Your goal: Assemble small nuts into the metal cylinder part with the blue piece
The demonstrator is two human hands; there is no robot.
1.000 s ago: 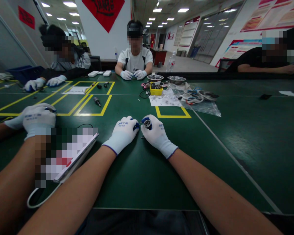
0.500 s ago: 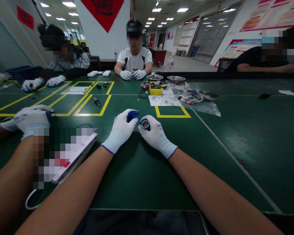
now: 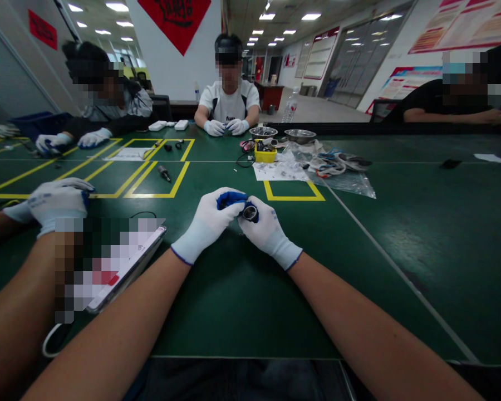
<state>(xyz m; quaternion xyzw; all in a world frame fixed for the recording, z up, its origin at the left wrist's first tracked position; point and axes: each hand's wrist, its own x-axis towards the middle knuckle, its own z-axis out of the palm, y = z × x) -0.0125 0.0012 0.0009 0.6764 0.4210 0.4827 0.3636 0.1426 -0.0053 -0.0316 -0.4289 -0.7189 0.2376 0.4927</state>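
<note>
My right hand (image 3: 265, 228), in a white glove with blue palm, is wrapped round a short dark cylinder with a shiny round rim (image 3: 250, 213). Its open end faces up toward me. Against the cylinder's left side is my left hand (image 3: 215, 216), gloved alike, with fingers curled and thumb close to the rim. What lies within the left fingers, if anything, is hidden. Both hands are over the green table (image 3: 234, 312). Below the fingertips, a tiny speck is too small to name.
A phone (image 3: 127, 267) lies left of my left forearm, beside a co-worker's gloved hand (image 3: 58, 203). Ahead are a yellow bin (image 3: 266, 155) of parts, a plastic bag with cables (image 3: 338, 164), metal bowls (image 3: 300, 135) and a dark cylindrical part (image 3: 164, 173) inside yellow tape. Other people sit around the table.
My left hand has moved right, closing the gap to my right hand, and its fingers now meet the cylinder. The cylinder has shifted slightly right within my right hand.
</note>
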